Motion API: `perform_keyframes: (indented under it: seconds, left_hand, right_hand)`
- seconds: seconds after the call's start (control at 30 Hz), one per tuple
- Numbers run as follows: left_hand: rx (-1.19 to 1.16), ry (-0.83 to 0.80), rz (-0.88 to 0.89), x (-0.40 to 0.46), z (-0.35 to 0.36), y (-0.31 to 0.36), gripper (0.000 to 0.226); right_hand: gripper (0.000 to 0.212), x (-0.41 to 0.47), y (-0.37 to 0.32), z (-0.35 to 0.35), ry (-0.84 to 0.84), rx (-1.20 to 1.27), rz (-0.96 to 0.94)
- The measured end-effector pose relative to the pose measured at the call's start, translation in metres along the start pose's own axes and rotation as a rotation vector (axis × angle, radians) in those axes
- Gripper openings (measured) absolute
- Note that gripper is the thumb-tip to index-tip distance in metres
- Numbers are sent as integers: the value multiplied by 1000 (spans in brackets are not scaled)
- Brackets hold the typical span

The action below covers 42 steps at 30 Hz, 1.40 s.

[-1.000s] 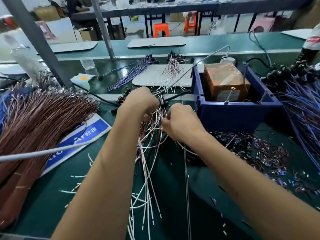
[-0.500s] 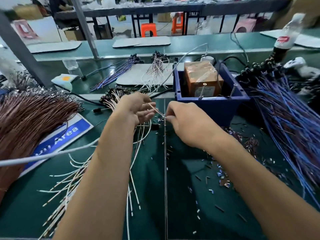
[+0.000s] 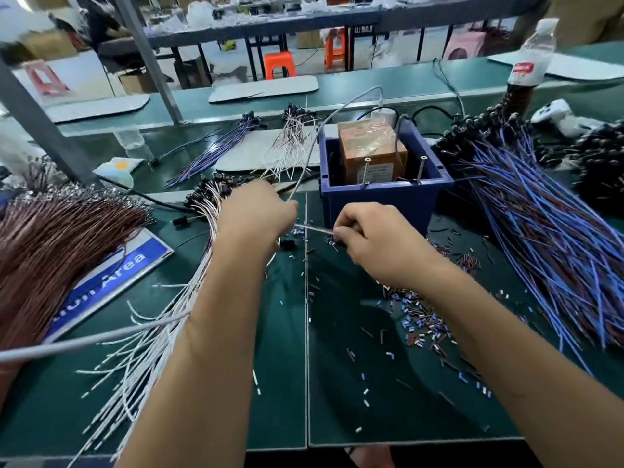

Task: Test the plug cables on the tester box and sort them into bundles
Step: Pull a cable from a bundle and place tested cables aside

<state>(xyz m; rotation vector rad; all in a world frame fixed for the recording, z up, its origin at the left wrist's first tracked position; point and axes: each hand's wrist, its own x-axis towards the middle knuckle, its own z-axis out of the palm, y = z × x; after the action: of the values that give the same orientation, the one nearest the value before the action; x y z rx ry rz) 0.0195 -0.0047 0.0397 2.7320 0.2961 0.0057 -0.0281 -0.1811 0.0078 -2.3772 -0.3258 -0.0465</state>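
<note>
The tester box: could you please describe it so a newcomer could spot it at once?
Start at the green bench and look just beyond the right hand. The tester box sits inside a dark blue bin. It is the only brown, tape-wrapped block among loose wire bundles.

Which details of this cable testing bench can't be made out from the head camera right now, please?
- Left hand: its fingertips are turned away, so its grip on the thin cable is hidden.
- Blue bin: its front wall hides the base of the taped brown box.
- Blue sign: the brown wire bundle covers all but "Area".
- Bottle: label blurred, unreadable.
</note>
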Motion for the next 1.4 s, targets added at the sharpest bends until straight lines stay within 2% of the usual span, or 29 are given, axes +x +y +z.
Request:
perform_keyframes:
  seconds: [0.07, 0.13, 0.17, 0.23, 0.37, 0.43, 0.5, 0.53, 0.6, 0.7, 0.77, 0.83, 0.9, 1.0, 1.17, 1.4]
  left_hand:
    - [91, -39, 31, -4, 11, 1, 50]
    - [87, -24, 36, -7, 20, 5, 55]
    - [-72, -45, 9, -8, 24, 9, 57]
    - [-638, -191, -112, -12, 28, 19, 51]
    - [-1627, -448, -324, -33, 28, 27, 23]
    - [-1907, -544, -443, -38, 29, 25, 25]
    - [-2004, -469, -485, -43, 31, 28, 28]
    - [-2030, -374, -439, -45, 33, 30, 29]
    - [-1979, -127, -137, -52, 38, 34, 33]
    - [-1512, 137, 443, -60, 51, 37, 38]
    - [-1106, 214, 668, -58, 63, 37, 33]
    - [-740, 248, 781, -50, 74, 36, 24]
    - [-477, 262, 841, -45, 84, 35, 17]
    - [-367, 290, 855, -40, 102, 30, 19]
    - [-455, 262, 900, -34, 115, 27, 2]
    - [-690, 108, 762, -34, 115, 21, 29]
  right_hand:
    - [17, 0, 1, -10, 36, 10, -53]
    - [18, -1, 2, -23, 67, 58, -117]
    - [19, -2, 4, -30, 96, 94, -151]
    - [18, -4, 8, -43, 132, 154, -218]
    - [14, -10, 20, -61, -15, 136, -276]
    - [13, -12, 31, -65, -70, 98, -258]
    - [13, -14, 43, -69, -74, 102, -246]
    - [12, -14, 48, -69, -63, 122, -240]
    - [10, -14, 58, -68, -36, 194, -219]
    - [8, -10, 72, -58, 2, 213, -183]
    - [9, -8, 79, -49, 48, 174, -193]
    - [9, -8, 83, -42, 143, 129, -247]
    - [9, -9, 88, -37, 229, 63, -283]
    - [9, -12, 91, -34, 297, 11, -285]
    - [2, -12, 95, -34, 303, 127, -254]
    - [10, -13, 105, -35, 217, 217, -245]
